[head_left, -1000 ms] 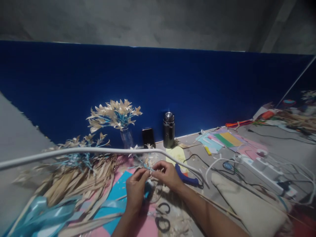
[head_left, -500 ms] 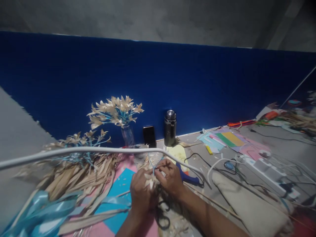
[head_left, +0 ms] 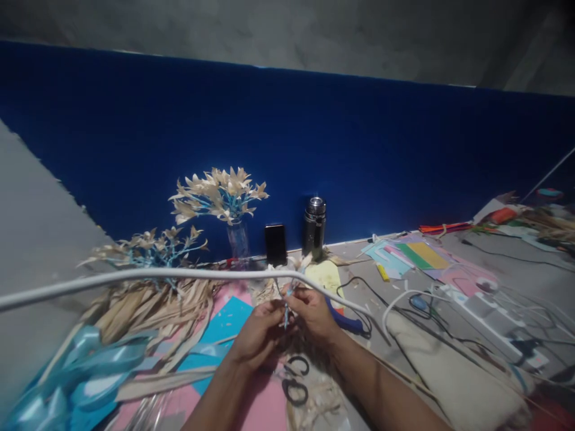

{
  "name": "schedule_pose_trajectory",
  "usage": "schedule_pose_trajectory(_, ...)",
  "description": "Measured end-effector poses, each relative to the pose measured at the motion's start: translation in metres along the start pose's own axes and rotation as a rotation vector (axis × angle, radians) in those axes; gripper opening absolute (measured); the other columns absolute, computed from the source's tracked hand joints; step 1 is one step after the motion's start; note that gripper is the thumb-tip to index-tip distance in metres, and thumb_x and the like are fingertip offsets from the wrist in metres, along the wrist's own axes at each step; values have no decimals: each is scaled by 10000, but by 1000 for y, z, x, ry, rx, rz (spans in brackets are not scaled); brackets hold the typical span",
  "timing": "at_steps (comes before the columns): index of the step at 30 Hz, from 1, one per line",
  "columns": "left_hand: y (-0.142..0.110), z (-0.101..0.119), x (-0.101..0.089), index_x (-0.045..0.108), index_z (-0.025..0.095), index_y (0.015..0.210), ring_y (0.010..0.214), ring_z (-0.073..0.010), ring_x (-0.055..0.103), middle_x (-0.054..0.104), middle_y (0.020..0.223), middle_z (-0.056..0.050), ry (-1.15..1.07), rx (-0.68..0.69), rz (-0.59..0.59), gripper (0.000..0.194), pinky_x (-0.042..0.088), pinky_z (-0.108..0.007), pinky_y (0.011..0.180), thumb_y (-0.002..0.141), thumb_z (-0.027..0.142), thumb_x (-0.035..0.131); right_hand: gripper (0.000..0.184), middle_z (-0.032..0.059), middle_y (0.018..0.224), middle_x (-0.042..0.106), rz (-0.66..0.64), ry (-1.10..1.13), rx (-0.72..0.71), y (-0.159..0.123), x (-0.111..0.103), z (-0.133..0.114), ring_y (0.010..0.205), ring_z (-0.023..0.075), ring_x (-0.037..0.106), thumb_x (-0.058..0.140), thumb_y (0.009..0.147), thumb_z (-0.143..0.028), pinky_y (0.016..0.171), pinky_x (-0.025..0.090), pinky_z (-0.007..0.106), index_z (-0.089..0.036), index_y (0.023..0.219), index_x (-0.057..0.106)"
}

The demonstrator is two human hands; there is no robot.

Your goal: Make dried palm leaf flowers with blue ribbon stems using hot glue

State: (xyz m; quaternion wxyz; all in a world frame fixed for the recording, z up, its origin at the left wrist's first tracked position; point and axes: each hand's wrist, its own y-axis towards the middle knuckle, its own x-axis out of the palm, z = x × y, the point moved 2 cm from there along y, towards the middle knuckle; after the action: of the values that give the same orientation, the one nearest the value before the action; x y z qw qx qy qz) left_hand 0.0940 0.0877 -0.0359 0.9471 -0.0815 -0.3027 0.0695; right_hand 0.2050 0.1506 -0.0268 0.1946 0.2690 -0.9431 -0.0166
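My left hand [head_left: 260, 335] and my right hand [head_left: 315, 312] meet over the middle of the worktable, fingers pinched together. Between them they hold a thin blue-wrapped flower stem [head_left: 286, 314]; its lower end points down from the fingertips. Pale petals show just past the fingers, partly hidden by the cable in front. Under my hands lie scissors with black handles [head_left: 295, 392], their blades hidden. A blue-handled tool [head_left: 348, 322], perhaps a glue gun, rests right of my right hand. Bright blue paper [head_left: 229, 314] lies left of my left hand.
A white cable [head_left: 179, 274] crosses the view. Pale flowers [head_left: 220, 191] stand in a clear vase [head_left: 238, 239], near a phone [head_left: 275, 244] and a flask [head_left: 314, 227]. Dried husks [head_left: 121, 311] and blue ribbon [head_left: 90, 365] lie left; a power strip [head_left: 498, 329] and cream cloth [head_left: 453, 371] lie right.
My hands have turned the stem: the pale flower that faced me below my fingers is now on the far side. My left hand has opened out slightly, and the scissors show more.
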Motion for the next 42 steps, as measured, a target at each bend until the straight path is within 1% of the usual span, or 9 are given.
schedule_pose_trajectory(5,-5,-12,3,670,153,846,408,-73,474,561,528,26,-153,-152,-229,239,411,-162,422,721,238,854,442,14,695,624,-113,222,192,-6,-1,-2,570,102,552,950,533,-489,530,474,212,-144,647,700)
schedule_pose_trajectory(9,-2,-15,3,674,145,820,412,-78,493,574,548,15,-129,-175,-230,200,415,-174,437,740,244,828,418,6,705,621,-131,227,220,-1,-8,0,534,89,516,951,535,-477,506,454,212,-155,708,747)
schedule_pose_trajectory(11,2,-8,-2,703,156,837,553,-133,611,660,669,-29,-4,-59,-98,186,513,-237,562,722,232,828,412,30,760,652,-74,171,154,5,-12,5,581,117,551,929,559,-505,534,475,240,-162,702,753)
schedule_pose_trajectory(15,-3,15,-11,763,220,825,888,-264,677,742,896,-79,578,548,462,91,547,-376,816,745,263,754,365,66,838,696,108,-48,-36,13,-19,14,851,215,639,849,678,-526,792,529,345,-172,711,767)
schedule_pose_trajectory(17,-9,16,-6,773,239,826,947,-288,676,751,920,-78,730,699,532,98,526,-404,880,781,304,716,363,49,748,669,166,-120,-64,14,-20,18,889,236,637,811,721,-529,861,515,376,-173,673,750)
schedule_pose_trajectory(28,-11,2,14,772,211,778,795,-245,674,748,796,-52,684,521,401,116,542,-346,767,800,303,704,347,71,853,700,160,-76,-50,8,-14,15,829,212,654,823,696,-507,750,545,318,-168,731,758)
schedule_pose_trajectory(35,-7,-7,26,707,153,823,577,-82,576,613,664,28,-167,-96,-64,341,549,-213,661,597,281,927,509,-33,555,545,11,233,282,-1,-4,9,428,72,433,881,586,-588,399,341,190,-148,758,688)
schedule_pose_trajectory(38,-9,2,23,727,148,875,703,-157,676,715,768,-46,45,51,57,332,571,-270,717,688,384,867,434,-26,580,544,97,51,132,1,-9,3,479,101,470,800,708,-582,466,412,231,-165,747,688)
schedule_pose_trajectory(42,-15,15,18,775,188,920,864,-249,716,782,904,-82,616,390,264,275,555,-323,791,693,331,835,244,58,902,661,290,-347,-267,4,-15,-13,948,224,621,759,768,-410,908,490,350,-194,673,697)
